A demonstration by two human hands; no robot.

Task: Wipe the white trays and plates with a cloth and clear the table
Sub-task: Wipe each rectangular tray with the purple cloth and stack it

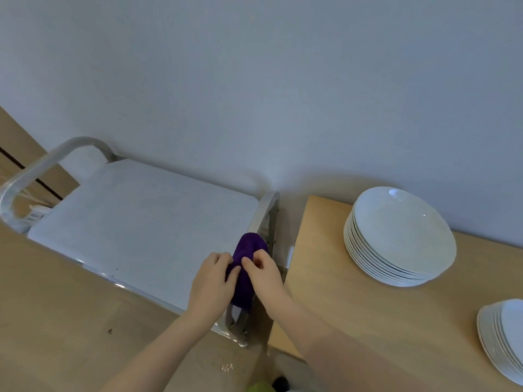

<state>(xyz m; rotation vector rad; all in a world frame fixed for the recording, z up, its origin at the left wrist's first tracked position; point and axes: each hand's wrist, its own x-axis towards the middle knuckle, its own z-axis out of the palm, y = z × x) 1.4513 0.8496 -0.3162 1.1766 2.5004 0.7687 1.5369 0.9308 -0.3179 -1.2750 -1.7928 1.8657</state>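
Hands meet at the near end of the cart: left hand (210, 281) and right hand (263, 274) both have their fingers (249, 263) curled onto a purple cloth (246, 267), pinching its folds between them, thumb side up. Cloth is draped over the cart's metal end rail (270, 210), hanging down the near side; whether it's being hung up or picked off, can't tell. Judgement: step in hand is sorting the cloth into a usable pad. To do it well, fold it flat over the fingertips so a clean face points out, keep one hand free for steadying the ware, and don't let a loose tail drag. Beyond the hands, the cart top carries a white tray (141, 222), bare face up, lying flat between the two rails; looks like the nearest thing to wipe, long strokes end to end, pressing evenly so it doesn't slide. To the right, on the wooden tabletop (325, 278), a stack of white plates (402, 236) sits near the wall, well apart from the cloth. A second stack of white dishes (506, 335) is cut off by the right edge. Plates look glossy and slippery; lift one at a time, not the pile.
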